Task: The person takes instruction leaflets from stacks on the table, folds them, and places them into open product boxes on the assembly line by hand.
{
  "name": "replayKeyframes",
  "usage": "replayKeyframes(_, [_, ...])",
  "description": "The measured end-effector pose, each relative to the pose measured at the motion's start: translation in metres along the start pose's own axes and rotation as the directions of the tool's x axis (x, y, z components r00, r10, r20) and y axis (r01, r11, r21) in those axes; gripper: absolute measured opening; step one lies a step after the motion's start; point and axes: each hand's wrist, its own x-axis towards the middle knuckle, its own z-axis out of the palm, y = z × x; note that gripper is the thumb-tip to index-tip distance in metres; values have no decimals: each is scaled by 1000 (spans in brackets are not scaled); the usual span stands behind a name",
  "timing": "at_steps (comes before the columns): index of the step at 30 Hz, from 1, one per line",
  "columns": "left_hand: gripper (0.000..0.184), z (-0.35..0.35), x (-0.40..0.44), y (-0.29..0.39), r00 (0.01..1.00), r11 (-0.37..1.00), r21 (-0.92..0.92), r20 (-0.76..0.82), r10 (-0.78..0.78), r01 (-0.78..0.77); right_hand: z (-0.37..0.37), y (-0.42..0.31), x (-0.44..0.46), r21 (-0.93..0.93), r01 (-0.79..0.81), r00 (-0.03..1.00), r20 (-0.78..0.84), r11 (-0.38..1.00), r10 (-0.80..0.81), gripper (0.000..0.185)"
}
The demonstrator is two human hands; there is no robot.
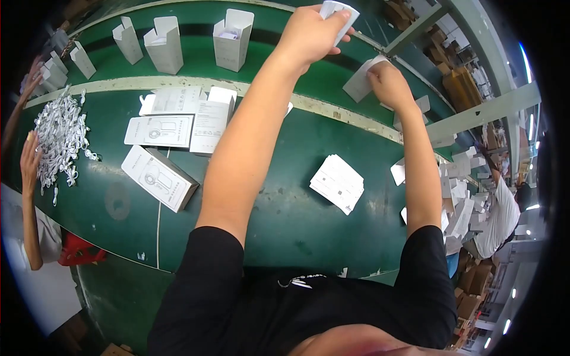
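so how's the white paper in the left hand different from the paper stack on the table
The white paper is held up in the left hand; the paper stack rests on the green table.
The white paper looks curved, while the paper stack lies flat with uneven edges.
Fingers partly cover the white paper; the paper stack's printed top is uncovered.
Both are white.

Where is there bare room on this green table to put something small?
The green table looks bare between the left forearm and the paper stack, and from that stack down toward the person's shirt. Another free patch lies between the cable pile and the angled box. Crowded: the cable pile, the grouped boxes, the far-right carton jumble.
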Motion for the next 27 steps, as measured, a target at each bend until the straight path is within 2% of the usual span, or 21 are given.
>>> replayKeyframes(1, [24, 0, -1, -5, 994, 993, 41, 15, 106, -106, -9, -7, 0, -1, 6, 1000, -4, 1000, -6, 22])
replayKeyframes(2, [30, 0, -1, -7, 977, 974, 81, 31, 209, -211, -20, -20, 0, 91, -52, 994, -92, 995, 60, 24])
replayKeyframes(4, [32, 1, -3, -2, 981, 976, 102, 17, 191, -191, -40, -38, 3, 332, -83, 971, -184, 940, 151, 34])
replayKeyframes(5, [24, 2, -5, 2, 979, 975, 95, 51, 195, -200, -44, -42, 7, 563, 25, 973, -203, 826, 109, 37])
replayKeyframes(6, [20, 4, -7, 3, 976, 974, 89, 88, 199, -206, -50, -48, 9, 750, 128, 969, -234, 649, 79, 40])
replayKeyframes(7, [20, 5, -8, 1, 976, 975, 89, 95, 194, -203, -60, -56, 9, 808, 169, 974, -226, 565, 31, 45])
replayKeyframes(9, [40, 5, -7, -4, 957, 924, 249, 42, 288, -290, -70, -73, 11, 801, 227, 964, -264, 555, -13, 47])
replayKeyframes(10, [40, 4, -5, -6, 956, 923, 250, 46, 290, -292, -74, -85, 14, 748, 223, 962, -274, 625, -16, 37])
replayKeyframes(12, [47, 2, 0, -8, 961, 855, 441, 149, 232, -274, -79, -65, 24, 684, 143, 989, -126, 715, -77, 26])
replayKeyframes(13, [49, 1, -2, -9, 952, 864, 402, 157, 262, -303, -81, -59, 24, 680, 132, 969, -241, 721, 50, 21])
replayKeyframes(14, [48, -1, -3, -9, 965, 893, 367, 136, 225, -260, -91, -54, 22, 654, 127, 913, -370, 746, 170, 20])
replayKeyframes(15, [47, -4, -3, -7, 976, 919, 329, 112, 189, -216, -96, -38, 23, 711, 99, 843, -432, 696, 321, 22])
replayKeyframes(16, [46, -7, -1, -3, 987, 936, 323, 123, 105, -140, -99, -22, 21, 743, 191, 807, -491, 641, 329, 27])
replayKeyframes(17, [32, -7, -5, 5, 989, 962, 241, 109, 104, -128, -105, -18, 14, 786, 222, 833, -460, 577, 307, 30])
replayKeyframes(18, [21, -4, -8, 12, 989, 981, 155, 102, 104, -119, -104, -16, 8, 805, 214, 860, -424, 553, 285, 25])
replayKeyframes(19, [23, -10, 4, 2, 995, 998, 37, 88, 40, -43, -103, -15, 1, 824, 203, 885, -386, 529, 262, 22])
replayKeyframes(20, [23, -5, 2, 4, 995, 999, 34, 94, 38, -42, -103, -15, -7, 833, 181, 932, -315, 523, 180, 21])
replayKeyframes(22, [24, 9, -9, 16, 998, 996, 85, -55, -21, 25, -99, -14, -18, 837, 160, 978, -208, 523, 34, 20])
replayKeyframes(23, [21, 16, -14, 20, 998, 992, 109, -5, -68, 68, -97, -14, -20, 834, 165, 984, -177, 527, -28, 21])
replayKeyframes(25, [41, 15, -5, -13, 981, 991, 113, 186, 49, -71, -96, -21, -20, 834, 136, 989, -147, 535, -23, 23])
replayKeyframes(27, [36, 22, -7, -19, 967, 980, 161, 243, 74, -116, -95, -20, -18, 818, 196, 980, -182, 541, -79, 23])
